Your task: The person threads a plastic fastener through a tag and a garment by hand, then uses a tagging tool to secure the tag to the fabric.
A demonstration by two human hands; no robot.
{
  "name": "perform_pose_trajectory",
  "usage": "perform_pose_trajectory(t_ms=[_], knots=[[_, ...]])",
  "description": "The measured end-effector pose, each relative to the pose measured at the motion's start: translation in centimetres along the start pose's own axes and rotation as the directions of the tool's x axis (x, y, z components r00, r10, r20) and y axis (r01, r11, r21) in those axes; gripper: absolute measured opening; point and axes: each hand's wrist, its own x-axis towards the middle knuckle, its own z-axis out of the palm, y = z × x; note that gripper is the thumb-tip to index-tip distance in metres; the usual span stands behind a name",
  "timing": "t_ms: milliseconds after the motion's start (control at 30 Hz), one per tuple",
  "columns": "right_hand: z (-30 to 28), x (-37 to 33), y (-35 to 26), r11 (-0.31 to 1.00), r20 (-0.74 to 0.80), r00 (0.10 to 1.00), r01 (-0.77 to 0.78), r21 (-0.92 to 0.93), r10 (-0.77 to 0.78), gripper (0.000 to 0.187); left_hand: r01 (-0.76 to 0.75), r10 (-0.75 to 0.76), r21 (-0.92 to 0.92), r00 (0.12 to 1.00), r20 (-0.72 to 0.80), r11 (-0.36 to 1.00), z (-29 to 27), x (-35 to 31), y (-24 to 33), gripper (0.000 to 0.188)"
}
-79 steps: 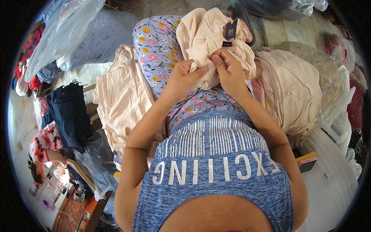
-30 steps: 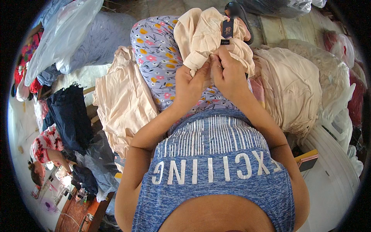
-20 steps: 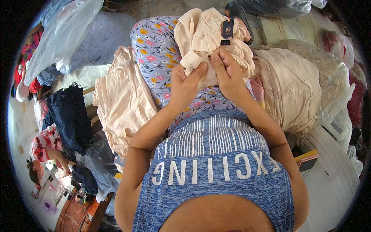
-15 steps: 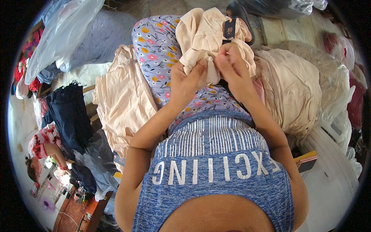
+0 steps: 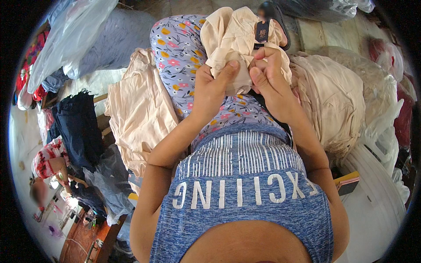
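A cream cloth garment [image 5: 232,35] lies bunched over my lap, with a dark hang tag [image 5: 262,33] at its upper right. My left hand [image 5: 212,87] is closed on the garment's near edge, thumb pressed on the fabric. Beside that edge, my right hand [image 5: 276,83] has its fingers curled in a pinch close to the thumb. Whatever sits between those right fingertips is too small to make out. Under the garment show my flowered trousers [image 5: 175,65].
Cream cloth pieces [image 5: 138,114] lie in a heap to my left, and a bigger cream pile [image 5: 331,101] stands at my right. Clear plastic bags [image 5: 381,87] flank it. A dark cloth [image 5: 81,127] hangs at left, near another person [image 5: 50,158] by a wooden table [image 5: 90,236].
My right hand has turned and lowered slightly, its thumb now showing clearly. The left hand keeps its hold, with the thumb shifted a little. At far left, the other person's arms have moved.
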Motion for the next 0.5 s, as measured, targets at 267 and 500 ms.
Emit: perform_pose_trajectory(t_ms=[267, 500], knots=[[0.1, 0.0, 0.6, 0.984, -0.099, 0.995, 0.000, -0.181, -0.019, 0.013, -0.107, 0.107, 0.171, 0.994, 0.010, 0.980, 0.6, -0.6, 0.1, 0.016], [0.0, 0.1, 0.6, 0.995, -0.102, 0.994, -0.044, -0.084, 0.035, 0.012, -0.247, 0.245, 0.284, 0.969, 0.042, 0.926, 0.4, -0.5, -0.4, 0.015]])
